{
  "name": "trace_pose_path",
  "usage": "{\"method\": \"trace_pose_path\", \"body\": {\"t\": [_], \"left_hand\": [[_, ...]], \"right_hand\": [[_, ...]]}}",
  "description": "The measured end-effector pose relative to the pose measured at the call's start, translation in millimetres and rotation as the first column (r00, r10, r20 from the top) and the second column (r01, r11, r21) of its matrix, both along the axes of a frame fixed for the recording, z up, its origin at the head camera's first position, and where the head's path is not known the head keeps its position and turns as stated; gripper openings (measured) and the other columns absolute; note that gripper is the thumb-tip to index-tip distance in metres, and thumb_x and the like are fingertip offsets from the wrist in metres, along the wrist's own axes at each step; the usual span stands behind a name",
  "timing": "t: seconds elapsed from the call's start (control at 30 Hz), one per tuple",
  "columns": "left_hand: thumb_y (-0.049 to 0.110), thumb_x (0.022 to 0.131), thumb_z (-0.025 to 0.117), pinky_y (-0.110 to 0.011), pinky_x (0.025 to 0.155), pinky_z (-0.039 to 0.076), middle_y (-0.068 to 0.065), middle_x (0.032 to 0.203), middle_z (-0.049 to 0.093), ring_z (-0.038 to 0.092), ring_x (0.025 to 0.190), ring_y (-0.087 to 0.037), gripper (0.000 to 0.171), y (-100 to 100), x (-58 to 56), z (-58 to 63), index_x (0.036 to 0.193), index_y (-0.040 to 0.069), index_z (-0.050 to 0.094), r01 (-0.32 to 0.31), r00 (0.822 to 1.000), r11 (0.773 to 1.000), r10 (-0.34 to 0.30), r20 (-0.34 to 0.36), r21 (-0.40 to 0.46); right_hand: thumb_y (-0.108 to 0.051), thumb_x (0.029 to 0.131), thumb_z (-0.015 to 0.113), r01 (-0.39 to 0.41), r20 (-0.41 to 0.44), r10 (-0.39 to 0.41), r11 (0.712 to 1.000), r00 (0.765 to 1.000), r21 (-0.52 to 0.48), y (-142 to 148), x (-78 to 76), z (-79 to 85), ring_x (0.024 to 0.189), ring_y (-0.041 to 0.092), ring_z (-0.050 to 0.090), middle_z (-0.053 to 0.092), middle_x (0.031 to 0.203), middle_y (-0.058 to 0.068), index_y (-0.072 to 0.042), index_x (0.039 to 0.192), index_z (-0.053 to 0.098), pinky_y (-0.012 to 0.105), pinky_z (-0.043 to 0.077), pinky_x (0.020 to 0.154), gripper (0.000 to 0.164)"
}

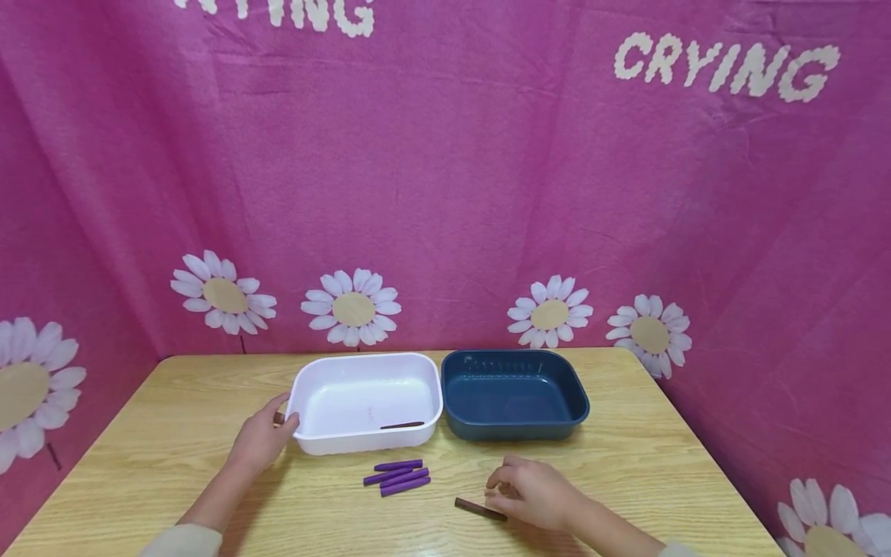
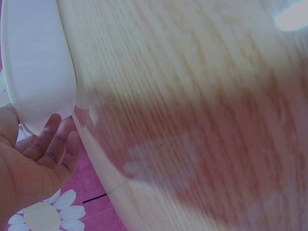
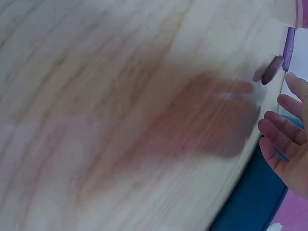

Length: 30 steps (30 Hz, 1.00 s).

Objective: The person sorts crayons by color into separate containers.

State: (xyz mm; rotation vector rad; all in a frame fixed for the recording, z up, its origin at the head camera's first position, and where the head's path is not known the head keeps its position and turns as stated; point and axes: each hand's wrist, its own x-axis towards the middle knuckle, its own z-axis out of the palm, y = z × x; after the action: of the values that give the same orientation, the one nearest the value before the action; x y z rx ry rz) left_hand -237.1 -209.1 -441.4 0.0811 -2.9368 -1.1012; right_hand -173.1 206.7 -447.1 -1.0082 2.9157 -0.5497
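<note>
On the left, my left hand (image 1: pixel 263 437) holds the near left corner of a white plastic tray (image 1: pixel 369 443), thumb at the rim and fingers along the outer wall. A small dark brown patch shows between thumb and fingers; I cannot tell what it is. Inside that tray lies a brown crayon (image 1: pixel 402 425). Another brown crayon (image 1: pixel 476 508) rests on the table, its right end beside my right hand (image 1: pixel 532 493). The right wrist view shows the fingers loosely bent, apart from the brown crayon (image 3: pixel 273 70). Several purple crayons (image 1: pixel 397 476) lie in front of the white tray.
A dark blue tray (image 1: pixel 515 430) stands against the white one's right side. Both sit toward the back of the wooden table (image 1: pixel 313 514). Behind hangs a pink cloth (image 1: pixel 445 193) with white daisies and lettering.
</note>
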Motion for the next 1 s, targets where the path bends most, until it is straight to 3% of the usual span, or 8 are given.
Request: {"method": "trace_pose_path", "body": {"t": [0.33,0.63,1.0], "left_hand": [[0.023,0.093,0.049,-0.027,0.058,0.044,-0.023,0.100,0.060,0.056,0.080,-0.024,0.057,0.4,0.8,0.4,0.140,-0.005,0.033,-0.001,1.000,1.000,0.001,-0.010,0.011],[0.022,0.093,0.050,-0.026,0.056,0.043,-0.023,0.098,0.059,0.055,0.079,-0.024,0.056,0.1,-0.6,-2.1,0.139,-0.006,0.034,-0.004,1.000,1.000,0.005,-0.018,0.018],[0.023,0.093,0.050,-0.026,0.057,0.043,-0.022,0.098,0.059,0.054,0.077,-0.022,0.057,0.1,-0.2,0.5,0.139,-0.005,0.034,0.002,1.000,1.000,-0.002,-0.014,0.012]], "right_hand": [[-0.043,0.084,0.064,-0.025,-0.004,0.025,1.000,1.000,0.011,1.0,2.1,-8.5,0.062,-0.005,0.036,0.048,0.075,-0.013,-0.020,0.090,0.069,0.013,0.036,0.059,0.025],[-0.044,0.085,0.063,-0.015,0.074,0.014,1.000,0.997,0.016,0.1,0.4,-10.0,0.062,-0.004,0.037,0.047,0.075,-0.013,-0.019,0.091,0.070,0.014,0.036,0.058,0.027],[-0.036,0.085,0.066,-0.060,0.044,0.060,0.998,0.997,0.004,-0.2,1.3,-8.9,0.062,-0.006,0.037,0.048,0.075,-0.013,-0.022,0.088,0.071,0.013,0.036,0.057,0.016]]}}
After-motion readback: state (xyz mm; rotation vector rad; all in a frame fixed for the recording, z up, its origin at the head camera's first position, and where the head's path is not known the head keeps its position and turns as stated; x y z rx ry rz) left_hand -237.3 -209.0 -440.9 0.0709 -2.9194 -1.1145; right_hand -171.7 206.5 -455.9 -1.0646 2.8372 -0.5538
